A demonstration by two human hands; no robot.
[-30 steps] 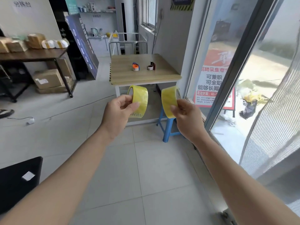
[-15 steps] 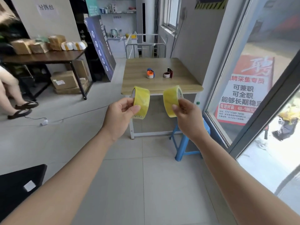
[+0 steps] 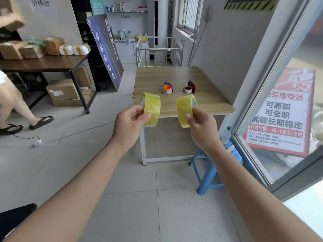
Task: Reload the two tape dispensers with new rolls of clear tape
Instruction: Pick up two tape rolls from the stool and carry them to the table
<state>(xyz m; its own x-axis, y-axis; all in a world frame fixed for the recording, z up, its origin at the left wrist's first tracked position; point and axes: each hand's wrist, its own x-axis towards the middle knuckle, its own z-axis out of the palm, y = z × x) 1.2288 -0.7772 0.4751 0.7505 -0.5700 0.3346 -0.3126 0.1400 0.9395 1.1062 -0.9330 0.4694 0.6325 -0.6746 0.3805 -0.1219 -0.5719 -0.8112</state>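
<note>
Each of my hands holds up a yellowish clear tape roll in front of me. My left hand (image 3: 130, 122) pinches the left tape roll (image 3: 152, 109) by its lower rim, and my right hand (image 3: 201, 124) pinches the right tape roll (image 3: 185, 110) the same way. Ahead stands a wooden table (image 3: 206, 100). On it sit two tape dispensers: a blue and orange dispenser (image 3: 168, 87) on the left, a dark red dispenser (image 3: 189, 88) to its right. Both hands are well short of the table.
A blue plastic stool (image 3: 212, 169) with a bottle (image 3: 225, 136) on it stands at the table's right front corner, by the glass door. A person's legs (image 3: 12, 105) in sandals are at the left, near a dark table (image 3: 45, 62) with parcels. A cable crosses the floor.
The view has swung left and come closer to the wooden table. Both hands keep the rolls held up as before. A person's legs have come into view at the left.
</note>
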